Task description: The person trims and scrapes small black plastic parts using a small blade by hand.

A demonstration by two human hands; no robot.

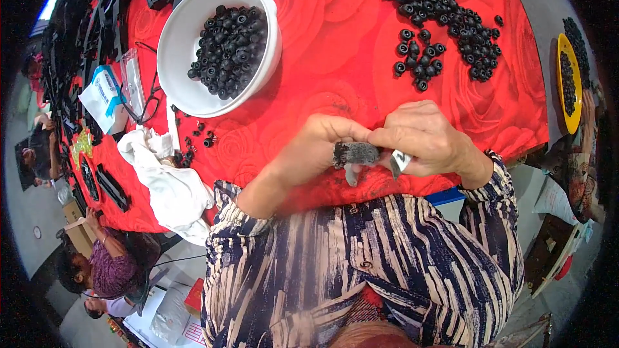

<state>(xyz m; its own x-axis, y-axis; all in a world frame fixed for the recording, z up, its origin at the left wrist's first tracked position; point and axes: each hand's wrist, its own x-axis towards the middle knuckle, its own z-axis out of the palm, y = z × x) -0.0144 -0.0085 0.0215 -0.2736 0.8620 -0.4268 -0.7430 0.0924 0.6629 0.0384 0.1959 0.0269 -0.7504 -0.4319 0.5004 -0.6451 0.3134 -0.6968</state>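
My left hand [308, 154] and my right hand [422, 138] meet over the near edge of the red table, fingers pinched together. A dark grey, fuzzy-looking band [356, 153] shows at my left fingers; whether it wraps a finger or is held is unclear. From under my right fingers sticks a small flat white-and-dark piece [400, 162]. Anything pinched between the fingertips is hidden. Beyond my left hand, a white bowl [173, 45] holds many small round black parts [229, 48] with holes. More of these black parts [451, 16] lie loose beyond my right hand.
The red rose-patterned cloth [309, 45] covers the table. Left of me lie a white cloth [169, 183], glasses [149, 106], a white-and-blue packet [104, 98] and long black pieces [113, 188]. A yellow tray [561, 51] stands at the far right. Other people sit nearby.
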